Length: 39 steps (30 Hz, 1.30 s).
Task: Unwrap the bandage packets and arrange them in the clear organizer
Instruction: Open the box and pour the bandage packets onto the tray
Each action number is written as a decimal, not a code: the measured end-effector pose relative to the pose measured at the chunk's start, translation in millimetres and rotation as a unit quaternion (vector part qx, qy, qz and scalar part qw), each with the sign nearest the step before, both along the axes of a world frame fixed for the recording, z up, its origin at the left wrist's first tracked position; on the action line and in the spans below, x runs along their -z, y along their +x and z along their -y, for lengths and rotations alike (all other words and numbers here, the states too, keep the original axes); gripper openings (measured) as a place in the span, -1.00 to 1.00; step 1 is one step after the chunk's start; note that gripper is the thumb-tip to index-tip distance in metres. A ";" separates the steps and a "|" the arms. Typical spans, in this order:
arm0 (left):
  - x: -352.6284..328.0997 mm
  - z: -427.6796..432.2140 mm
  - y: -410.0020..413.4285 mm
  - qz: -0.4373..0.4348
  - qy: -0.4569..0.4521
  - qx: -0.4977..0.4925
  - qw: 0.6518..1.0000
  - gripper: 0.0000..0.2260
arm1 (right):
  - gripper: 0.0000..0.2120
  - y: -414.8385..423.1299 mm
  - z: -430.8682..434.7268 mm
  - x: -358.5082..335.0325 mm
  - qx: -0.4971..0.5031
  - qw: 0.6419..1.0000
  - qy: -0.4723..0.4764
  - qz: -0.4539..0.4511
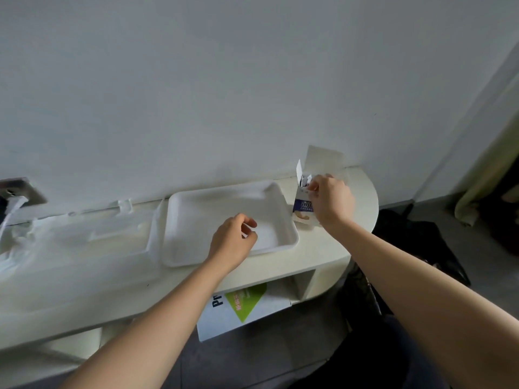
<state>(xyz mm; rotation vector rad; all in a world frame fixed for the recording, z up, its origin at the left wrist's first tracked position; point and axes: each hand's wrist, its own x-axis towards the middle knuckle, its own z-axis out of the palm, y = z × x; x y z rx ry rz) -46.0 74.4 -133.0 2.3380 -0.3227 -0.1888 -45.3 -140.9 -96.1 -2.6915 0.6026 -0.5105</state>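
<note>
Bandage box (302, 207) stands upright at 2 o'clock of the white tray (196, 209), flaps open so the contents are reachable; right hand (332, 200) is at its mouth, thumb and forefinger pinching the bandage packets (304, 181), likely to draw one out; left hand (233, 240) hovers over the tray, fingers curled toward the thumb, cannot tell if it holds anything; clear plastic piece (112, 231) lies at 9 o'clock of the tray, possibly the organizer.

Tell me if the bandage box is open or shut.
Open. The box stands upright, flap raised; the right hand pinches a packet at its top.
</note>
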 end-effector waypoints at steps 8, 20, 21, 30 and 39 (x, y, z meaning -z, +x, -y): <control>-23.0 5.6 12.5 -0.240 -0.335 -0.107 0.905 -0.68 | -0.97 9.4 -25.0 -20.0 -0.192 0.949 0.109 0.226; -13.0 -35.8 16.7 -0.306 -0.544 -0.222 0.749 -0.66 | -0.90 15.5 -85.6 -21.2 -0.276 0.849 0.449 -0.030; -11.2 -36.8 17.2 -0.305 -0.532 -0.221 0.758 -0.66 | -0.90 17.3 -86.8 -20.8 -0.268 0.850 0.451 -0.050; -3.8 -46.1 24.1 -0.275 -0.481 -0.238 0.798 -0.55 | -0.78 25.7 -94.7 -17.5 -0.234 0.857 0.453 -0.077; -1.1 -56.5 38.7 -0.252 -0.511 -0.307 0.762 -0.47 | -0.79 31.7 -63.3 7.3 -0.033 0.861 0.506 -0.024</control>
